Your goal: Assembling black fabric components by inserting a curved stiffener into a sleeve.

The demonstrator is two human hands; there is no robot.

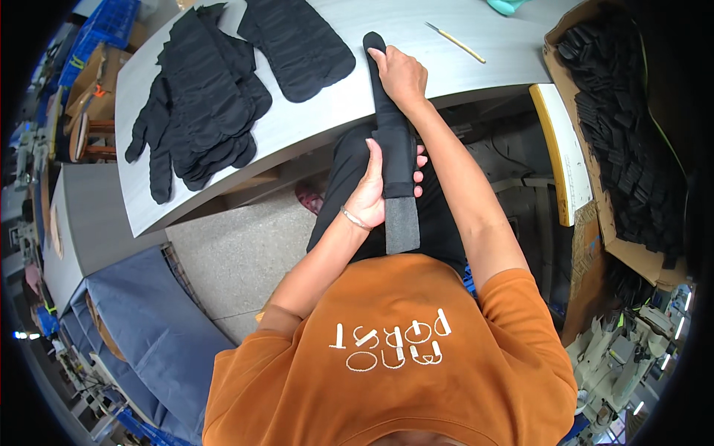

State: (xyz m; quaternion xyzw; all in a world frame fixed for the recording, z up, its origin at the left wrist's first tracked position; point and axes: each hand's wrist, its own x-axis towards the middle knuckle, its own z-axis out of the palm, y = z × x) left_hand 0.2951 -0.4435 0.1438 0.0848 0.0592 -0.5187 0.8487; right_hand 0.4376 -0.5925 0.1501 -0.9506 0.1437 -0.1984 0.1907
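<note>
A long, narrow black fabric sleeve (pixel 393 119) with a rounded far end stretches from the table edge toward my lap. Out of its near end sticks a flat dark grey strip (pixel 402 223) that looks like foam. My left hand (pixel 375 178) is wrapped round the sleeve's near part, thumb on the left and fingertips showing on the right. Close to the rounded end, my right hand (pixel 401 76) grips the sleeve with its thumb on top. How far the strip reaches inside is hidden.
On the grey table (pixel 357 111) lie a pile of black padded fabric pieces (pixel 212 89) and a second stack (pixel 297 44). A thin pointed tool with a wooden handle (pixel 461 44) lies at the far right. An open carton (pixel 602 238) of small black pieces stands on the right.
</note>
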